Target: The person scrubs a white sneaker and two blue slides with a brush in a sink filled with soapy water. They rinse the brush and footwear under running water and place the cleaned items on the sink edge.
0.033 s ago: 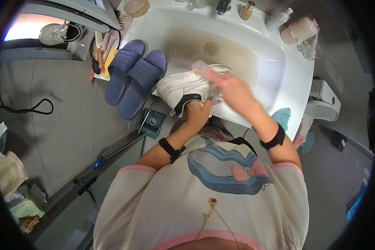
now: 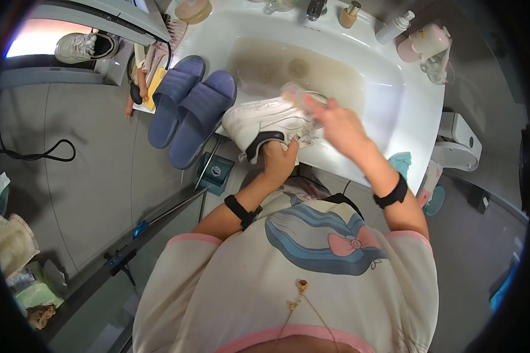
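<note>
The left hand (image 2: 281,160), reaching into the opening of the white shoe (image 2: 253,120), grasps it over the near rim of the basin (image 2: 388,112). The right hand's (image 2: 343,130) grip closes round a blurred brush-like tool (image 2: 294,99) at the toe end. Scrubbing seems midway: the upper looks mostly white, murky water (image 2: 265,62) suggests dirt already loosened, and rinsing probably remains. Blue slippers (image 2: 203,117) lean at the basin's left edge, above grey floor (image 2: 94,176). Farther off, bottles (image 2: 348,16) flank the tap (image 2: 316,9); another shoe (image 2: 76,48) sits far left.
</note>
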The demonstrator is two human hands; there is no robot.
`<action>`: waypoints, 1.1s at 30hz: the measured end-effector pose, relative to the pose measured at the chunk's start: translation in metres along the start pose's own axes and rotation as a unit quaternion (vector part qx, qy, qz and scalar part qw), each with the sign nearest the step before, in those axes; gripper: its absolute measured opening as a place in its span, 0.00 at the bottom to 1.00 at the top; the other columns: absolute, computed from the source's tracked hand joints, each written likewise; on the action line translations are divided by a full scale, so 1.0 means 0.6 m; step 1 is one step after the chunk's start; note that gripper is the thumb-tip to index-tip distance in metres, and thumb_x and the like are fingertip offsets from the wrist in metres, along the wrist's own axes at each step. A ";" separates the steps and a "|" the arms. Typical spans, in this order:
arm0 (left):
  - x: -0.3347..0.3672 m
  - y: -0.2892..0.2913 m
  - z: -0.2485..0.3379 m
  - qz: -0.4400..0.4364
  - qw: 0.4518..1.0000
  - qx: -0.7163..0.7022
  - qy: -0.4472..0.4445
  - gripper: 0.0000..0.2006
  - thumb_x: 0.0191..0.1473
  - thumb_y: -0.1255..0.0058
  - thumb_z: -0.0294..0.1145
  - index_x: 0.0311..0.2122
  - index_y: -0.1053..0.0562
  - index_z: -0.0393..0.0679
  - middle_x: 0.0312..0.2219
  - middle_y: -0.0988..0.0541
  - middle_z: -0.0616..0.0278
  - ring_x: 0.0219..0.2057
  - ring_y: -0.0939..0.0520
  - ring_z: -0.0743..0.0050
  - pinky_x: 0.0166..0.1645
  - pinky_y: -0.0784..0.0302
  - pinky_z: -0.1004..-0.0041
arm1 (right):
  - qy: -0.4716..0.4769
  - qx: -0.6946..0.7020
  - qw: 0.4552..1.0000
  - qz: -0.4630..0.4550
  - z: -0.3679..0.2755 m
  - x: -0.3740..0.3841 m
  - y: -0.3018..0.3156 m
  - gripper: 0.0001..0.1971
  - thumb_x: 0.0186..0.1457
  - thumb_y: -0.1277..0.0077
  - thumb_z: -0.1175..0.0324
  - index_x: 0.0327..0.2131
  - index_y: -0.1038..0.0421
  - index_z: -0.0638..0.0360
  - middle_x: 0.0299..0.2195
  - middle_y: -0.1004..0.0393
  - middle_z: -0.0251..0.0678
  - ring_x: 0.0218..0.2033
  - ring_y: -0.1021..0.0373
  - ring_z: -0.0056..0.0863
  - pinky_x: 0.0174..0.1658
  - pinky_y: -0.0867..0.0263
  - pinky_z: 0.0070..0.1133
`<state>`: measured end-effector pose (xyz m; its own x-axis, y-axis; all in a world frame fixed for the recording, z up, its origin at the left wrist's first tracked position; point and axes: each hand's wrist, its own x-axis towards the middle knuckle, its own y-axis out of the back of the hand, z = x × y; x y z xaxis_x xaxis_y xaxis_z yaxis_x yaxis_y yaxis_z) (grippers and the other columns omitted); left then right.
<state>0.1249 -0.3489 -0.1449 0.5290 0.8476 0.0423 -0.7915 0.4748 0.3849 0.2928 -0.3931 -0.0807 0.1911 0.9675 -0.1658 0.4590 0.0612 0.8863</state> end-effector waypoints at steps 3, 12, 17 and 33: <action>0.015 -0.003 -0.009 -0.023 1.000 0.021 -0.001 0.09 0.44 0.50 0.26 0.29 0.28 0.29 0.22 0.24 0.48 0.22 0.23 0.57 0.29 0.30 0.67 | -0.077 -0.061 0.995 -0.021 0.096 -0.007 0.014 0.26 0.47 0.59 0.73 0.54 0.40 0.50 0.30 0.32 0.53 0.28 0.30 0.47 0.32 0.32 0.34; 0.008 0.006 -0.014 -0.062 0.990 0.122 -0.039 0.09 0.44 0.48 0.28 0.21 0.30 0.31 0.15 0.27 0.51 0.16 0.28 0.58 0.24 0.34 0.65 | 0.096 0.005 0.995 -0.019 -0.066 0.030 0.012 0.30 0.46 0.56 0.77 0.55 0.42 0.39 0.28 0.34 0.47 0.28 0.31 0.47 0.31 0.34 0.33; 0.011 -0.003 -0.027 -0.006 0.997 0.073 -0.011 0.13 0.42 0.48 0.30 0.16 0.33 0.31 0.14 0.30 0.45 0.15 0.29 0.53 0.22 0.36 0.62 | 0.007 -0.074 0.997 -0.037 0.053 -0.003 0.028 0.30 0.44 0.54 0.76 0.54 0.41 0.43 0.30 0.33 0.50 0.25 0.30 0.46 0.30 0.33 0.33; 0.026 0.016 -0.054 -0.008 1.000 -0.007 0.005 0.10 0.40 0.47 0.29 0.21 0.32 0.31 0.19 0.27 0.46 0.22 0.26 0.54 0.28 0.32 0.65 | 0.015 -0.045 0.996 -0.074 0.158 -0.017 0.061 0.27 0.51 0.60 0.77 0.54 0.40 0.40 0.28 0.34 0.43 0.28 0.33 0.41 0.35 0.36 0.30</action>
<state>0.1156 -0.3234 -0.1702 0.5388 0.8420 0.0278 -0.7874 0.4916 0.3719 0.3896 -0.4240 -0.0877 0.1009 0.9527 -0.2867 0.4009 0.2248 0.8881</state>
